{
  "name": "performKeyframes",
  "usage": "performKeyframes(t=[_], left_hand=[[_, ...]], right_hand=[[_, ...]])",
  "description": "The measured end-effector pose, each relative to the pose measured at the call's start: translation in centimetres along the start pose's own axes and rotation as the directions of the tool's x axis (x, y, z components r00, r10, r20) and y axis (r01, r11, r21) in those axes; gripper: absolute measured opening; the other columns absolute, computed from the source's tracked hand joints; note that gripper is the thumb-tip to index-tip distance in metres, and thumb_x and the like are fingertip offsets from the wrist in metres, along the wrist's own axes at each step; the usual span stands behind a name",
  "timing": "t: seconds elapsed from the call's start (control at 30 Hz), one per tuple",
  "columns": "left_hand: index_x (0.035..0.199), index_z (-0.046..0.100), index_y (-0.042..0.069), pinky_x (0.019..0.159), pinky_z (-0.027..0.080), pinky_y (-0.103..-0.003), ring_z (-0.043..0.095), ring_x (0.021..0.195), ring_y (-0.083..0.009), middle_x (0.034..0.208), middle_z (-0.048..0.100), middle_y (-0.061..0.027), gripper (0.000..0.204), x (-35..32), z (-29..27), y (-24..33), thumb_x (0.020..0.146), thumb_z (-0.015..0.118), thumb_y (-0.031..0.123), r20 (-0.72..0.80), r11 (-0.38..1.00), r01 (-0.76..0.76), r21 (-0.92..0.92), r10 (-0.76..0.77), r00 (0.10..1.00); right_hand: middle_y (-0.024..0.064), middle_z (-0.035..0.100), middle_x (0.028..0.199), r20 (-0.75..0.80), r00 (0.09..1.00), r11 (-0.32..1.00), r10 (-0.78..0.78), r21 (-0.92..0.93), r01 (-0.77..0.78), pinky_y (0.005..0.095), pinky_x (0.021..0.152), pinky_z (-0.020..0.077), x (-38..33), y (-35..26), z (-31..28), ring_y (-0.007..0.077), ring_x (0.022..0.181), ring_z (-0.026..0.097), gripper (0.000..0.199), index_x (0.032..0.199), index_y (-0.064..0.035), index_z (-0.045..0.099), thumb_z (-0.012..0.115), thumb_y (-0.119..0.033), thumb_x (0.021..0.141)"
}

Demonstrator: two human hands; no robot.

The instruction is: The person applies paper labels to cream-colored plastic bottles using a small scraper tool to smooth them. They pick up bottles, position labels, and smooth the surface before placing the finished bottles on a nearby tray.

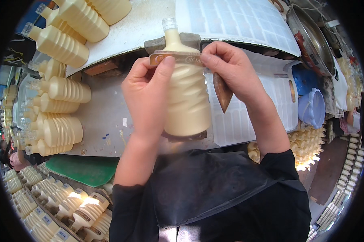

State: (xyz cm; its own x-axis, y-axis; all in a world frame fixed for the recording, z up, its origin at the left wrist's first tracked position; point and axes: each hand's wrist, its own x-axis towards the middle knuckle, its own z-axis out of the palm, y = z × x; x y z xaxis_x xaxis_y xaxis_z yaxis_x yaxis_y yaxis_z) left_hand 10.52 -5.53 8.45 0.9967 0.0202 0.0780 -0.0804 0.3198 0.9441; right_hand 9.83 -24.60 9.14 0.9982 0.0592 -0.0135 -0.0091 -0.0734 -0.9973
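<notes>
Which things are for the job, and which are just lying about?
Seem to be for the job:
- cream bottle
- label strip held across it
- pointed brown tool

Seem to be just lying about:
- blue bucket
- green board
- metal pan

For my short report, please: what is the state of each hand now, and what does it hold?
Left hand: closed, pinching the left end of the label strip.
Right hand: closed, pinching its right end, also holding a brown pointed tool.

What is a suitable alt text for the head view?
A person's left hand and right hand pinch a narrow label strip across the shoulder of a ribbed cream bottle; a pointed brown tool protrudes below the right hand. More cream bottles lie at left.
</notes>
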Motion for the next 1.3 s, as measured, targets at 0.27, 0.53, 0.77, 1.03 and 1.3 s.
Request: performKeyframes(t=[0.27, 0.53, 0.77, 1.03, 1.3], left_hand=[[0.091, 0.066, 0.001, 0.073, 0.047, -0.022, 0.052, 0.079, -0.0040, 0.095, 0.058, 0.0018, 0.019, 1.6, -1.7, -3.3, 0.091, 0.080, 0.014, -0.085, 0.983, 0.023, 0.182, -0.007, 0.996], [0.084, 0.059, 0.001, 0.073, 0.046, -0.022, 0.050, 0.079, -0.0042, 0.109, 0.051, 0.0005, 0.024, 1.1, -1.8, -3.7, 0.090, 0.079, 0.012, -0.086, 0.995, 0.029, 0.100, -0.021, 0.996], [0.116, 0.056, 0.000, 0.084, 0.049, -0.026, 0.056, 0.094, -0.0094, 0.119, 0.055, -0.0058, 0.030, 1.1, -1.6, -3.0, 0.095, 0.072, 0.014, -0.061, 0.984, 0.094, 0.153, -0.086, 0.994], [0.132, 0.047, 0.001, 0.096, 0.048, -0.029, 0.056, 0.109, -0.0146, 0.122, 0.056, -0.0118, 0.046, 1.7, -1.4, -2.3, 0.101, 0.066, 0.029, 0.141, 0.982, 0.188, 0.019, -0.189, 0.972], [0.134, 0.043, 0.003, 0.087, 0.052, -0.027, 0.059, 0.103, -0.0139, 0.119, 0.058, -0.0117, 0.051, 2.0, -1.1, -3.1, 0.100, 0.068, 0.030, 0.120, 0.969, 0.215, 0.125, -0.230, 0.966]], right_hand=[[-0.0054, 0.058, 0.081, -0.081, 0.997, 0.960, 0.004, -0.278, -0.026, 0.0222, 0.067, 0.0437, 1.5, 1.3, 0.2, 0.0034, 0.075, 0.049, 0.027, 0.089, -0.0026, 0.064, 0.068, -0.027, 0.100], [-0.0039, 0.060, 0.080, -0.086, 0.996, 0.949, -0.008, -0.315, -0.020, 0.0213, 0.066, 0.0447, 1.5, 1.4, 0.2, 0.0030, 0.075, 0.051, 0.026, 0.089, -0.0018, 0.065, 0.070, -0.025, 0.098], [0.0093, 0.072, 0.086, -0.071, 0.997, 0.960, -0.019, -0.281, -0.002, 0.0300, 0.074, 0.0530, 2.2, 2.6, -0.1, 0.0137, 0.080, 0.066, 0.031, 0.098, 0.0003, 0.068, 0.071, -0.031, 0.093], [-0.0026, 0.060, 0.086, -0.074, 0.995, 0.997, 0.066, 0.035, -0.063, 0.0191, 0.066, 0.0432, 1.7, 3.1, 0.8, 0.0024, 0.076, 0.053, 0.031, 0.120, -0.0037, 0.061, 0.065, -0.030, 0.103], [-0.0031, 0.059, 0.081, -0.113, 0.992, 0.992, 0.057, -0.107, -0.069, 0.0202, 0.066, 0.0433, 1.5, 3.2, 1.4, 0.0027, 0.075, 0.053, 0.030, 0.118, -0.0044, 0.063, 0.070, -0.027, 0.099]])
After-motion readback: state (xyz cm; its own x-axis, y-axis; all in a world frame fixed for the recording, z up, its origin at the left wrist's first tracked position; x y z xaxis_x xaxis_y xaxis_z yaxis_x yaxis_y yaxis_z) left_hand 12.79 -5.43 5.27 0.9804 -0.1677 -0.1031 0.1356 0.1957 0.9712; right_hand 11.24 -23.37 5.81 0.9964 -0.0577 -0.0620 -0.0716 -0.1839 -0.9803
